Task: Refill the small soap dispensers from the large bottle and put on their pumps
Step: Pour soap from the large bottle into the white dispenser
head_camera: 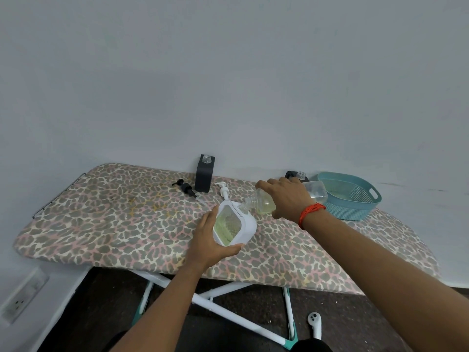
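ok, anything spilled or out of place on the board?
No spill visible. Yellowish patches on the board cover left of the white dispenser could be stains or pattern, cannot tell. Black pump and white pump lie loose, as expected mid-refill. A white handheld device lies on the floor.

We log the large bottle (264,204) in the right hand (286,196) as clear, glossy plastic. The white dispenser (236,222) in the left hand (210,241) is smooth plastic with a clear window. Beneath both grips the board cover (114,224) is matt printed cloth. Beyond the right grip the basket (355,199) is perforated plastic, and beyond the left the black dispenser (203,176) looks matt.
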